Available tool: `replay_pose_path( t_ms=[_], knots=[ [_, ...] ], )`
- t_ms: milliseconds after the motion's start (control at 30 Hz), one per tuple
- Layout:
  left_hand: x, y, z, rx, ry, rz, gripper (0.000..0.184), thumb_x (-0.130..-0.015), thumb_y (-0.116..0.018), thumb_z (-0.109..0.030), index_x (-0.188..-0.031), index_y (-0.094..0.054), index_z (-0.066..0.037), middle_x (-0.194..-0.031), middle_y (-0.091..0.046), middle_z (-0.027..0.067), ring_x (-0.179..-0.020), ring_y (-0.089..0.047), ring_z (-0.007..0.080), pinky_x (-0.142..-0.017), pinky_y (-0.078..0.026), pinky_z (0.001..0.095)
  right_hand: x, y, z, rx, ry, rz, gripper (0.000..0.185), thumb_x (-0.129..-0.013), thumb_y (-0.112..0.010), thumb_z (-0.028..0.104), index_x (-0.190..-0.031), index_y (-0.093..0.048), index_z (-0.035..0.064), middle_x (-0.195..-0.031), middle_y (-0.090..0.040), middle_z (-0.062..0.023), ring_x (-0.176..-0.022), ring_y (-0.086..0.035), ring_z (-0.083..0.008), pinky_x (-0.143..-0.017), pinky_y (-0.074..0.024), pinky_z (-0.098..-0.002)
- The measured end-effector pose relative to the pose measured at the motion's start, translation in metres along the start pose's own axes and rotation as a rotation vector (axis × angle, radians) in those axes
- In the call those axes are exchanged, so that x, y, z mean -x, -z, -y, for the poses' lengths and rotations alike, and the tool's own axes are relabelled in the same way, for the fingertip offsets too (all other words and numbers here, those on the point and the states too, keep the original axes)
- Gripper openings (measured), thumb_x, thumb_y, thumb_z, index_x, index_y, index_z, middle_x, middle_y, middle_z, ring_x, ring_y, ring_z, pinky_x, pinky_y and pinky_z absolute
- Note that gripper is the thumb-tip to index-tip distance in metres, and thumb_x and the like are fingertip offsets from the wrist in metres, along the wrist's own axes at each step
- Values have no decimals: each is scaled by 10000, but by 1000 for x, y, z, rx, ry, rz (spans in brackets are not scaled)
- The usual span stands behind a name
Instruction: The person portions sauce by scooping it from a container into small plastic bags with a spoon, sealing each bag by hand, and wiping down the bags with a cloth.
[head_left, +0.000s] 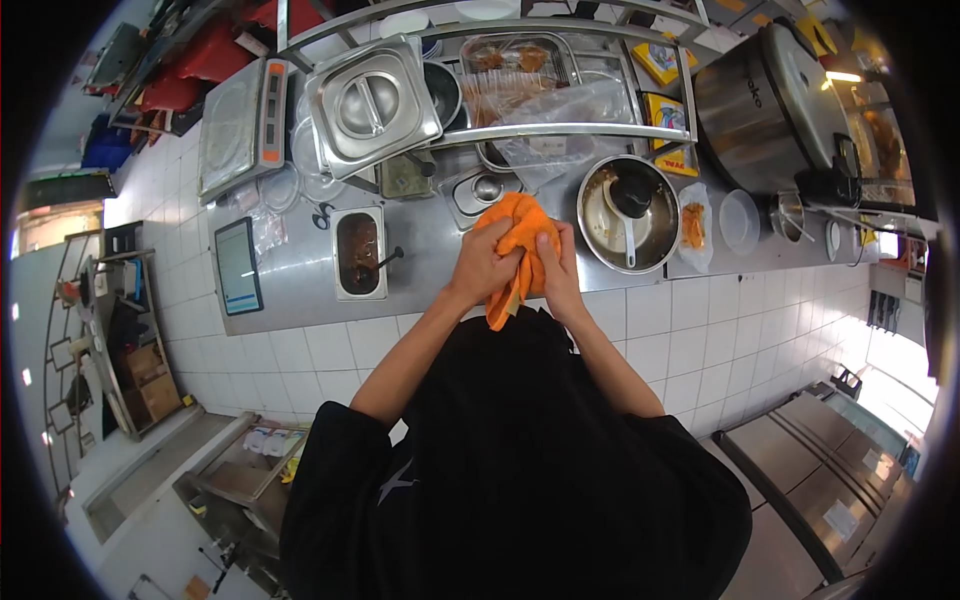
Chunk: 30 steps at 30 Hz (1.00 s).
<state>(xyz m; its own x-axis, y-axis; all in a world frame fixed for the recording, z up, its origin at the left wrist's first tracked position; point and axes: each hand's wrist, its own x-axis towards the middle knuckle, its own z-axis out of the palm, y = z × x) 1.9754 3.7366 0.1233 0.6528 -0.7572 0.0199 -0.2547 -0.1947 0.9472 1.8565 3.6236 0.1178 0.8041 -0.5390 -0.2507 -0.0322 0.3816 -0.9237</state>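
Observation:
Both of my hands grip a crumpled orange cloth [522,232] in front of my body, above the near edge of the steel counter [430,285]. My left hand [485,262] is closed on its left side, and my right hand [562,258] is closed on its right side. Just beyond the cloth lies a small steel lid with a round knob [487,187]. To the left stands a steel container of brown sauce [360,245] with a dark-handled utensil in it. On the right sits a steel pan [645,245] holding a black ladle [632,195].
A tablet [238,266] and scissors [321,216] lie at the left, near a weighing scale [240,130]. A large lidded steel pan [372,105] rests on the rack [560,130]. A big steel cooker [765,110] and a clear bowl [739,222] are at the right.

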Motion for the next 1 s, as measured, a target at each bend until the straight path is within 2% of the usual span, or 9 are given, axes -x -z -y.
replay_pose_path(
  t_ms=[33,200,333,500,600,767,867,933,1000],
  knots=[
    [-3,0,-3,-1,-10,-54,234,-797,-738,-95,-896,-559,19,-724,-603,153,-631,-606,248,-621,-488,372,-3,1,1,25,59,-16,358,-1048,-596,275,-1286,-464,44,-1188,-557,-63,-1101,-532,-109,-951,-460,-278],
    [1,29,-24,-95,245,148,402,-890,-758,-267,-1162,-568,-42,-972,-652,119,-841,-646,184,-711,-505,324,-4,36,26,83,320,-72,267,-1024,-637,210,-1199,-498,64,-1107,-589,-50,-980,-573,-91,-821,-500,-244],
    [23,35,-9,-129,342,202,663,-942,-709,-457,-1417,-442,-80,-1215,-610,143,-942,-642,174,-773,-508,291,-6,58,35,-176,143,-13,239,-1055,-568,273,-1169,-514,70,-1081,-622,-65,-938,-638,-134,-767,-550,-273],
    [47,11,-5,477,357,90,431,-1029,-602,-383,-1270,-593,-25,-1000,-671,54,-868,-636,142,-745,-514,309,-3,39,44,-365,-261,78,304,-1088,-454,362,-1142,-535,73,-1049,-651,-90,-787,-698,-196,-577,-611,-344],
    [57,42,-1,339,507,114,396,-1060,-547,-367,-1159,-657,1,-934,-685,32,-849,-629,109,-745,-496,280,-7,44,33,-167,-361,31,323,-1088,-467,369,-1172,-540,66,-1005,-669,-88,-829,-695,-177,-658,-589,-310],
    [61,68,-28,17,506,211,390,-1055,-544,-364,-1098,-668,3,-890,-669,39,-755,-600,103,-683,-479,277,-3,53,22,1079,-252,289,627,-919,-724,434,-1347,-499,35,-1190,-658,-174,-1124,-655,-304,-973,-492,-361],
    [62,57,-19,42,371,289,408,-1043,-548,-388,-1107,-647,3,-887,-666,49,-767,-603,131,-656,-488,313,-4,22,32,948,577,461,694,-830,-815,353,-1358,-497,33,-1210,-652,-214,-1164,-640,-376,-1015,-481,-400],
    [55,62,-39,142,489,506,406,-1040,-555,-383,-1151,-627,1,-897,-664,47,-780,-605,134,-684,-499,320,-8,6,31,712,411,578,659,-806,-824,212,-1360,-504,56,-1184,-667,-197,-1121,-663,-368,-1006,-492,-408],
    [63,65,-32,149,361,471,418,-1025,-584,-386,-1184,-607,0,-914,-660,49,-798,-602,121,-695,-502,314,-10,2,25,549,114,668,626,-819,-804,160,-1362,-508,60,-1185,-668,-186,-1132,-663,-347,-1004,-494,-396]
  ],
)
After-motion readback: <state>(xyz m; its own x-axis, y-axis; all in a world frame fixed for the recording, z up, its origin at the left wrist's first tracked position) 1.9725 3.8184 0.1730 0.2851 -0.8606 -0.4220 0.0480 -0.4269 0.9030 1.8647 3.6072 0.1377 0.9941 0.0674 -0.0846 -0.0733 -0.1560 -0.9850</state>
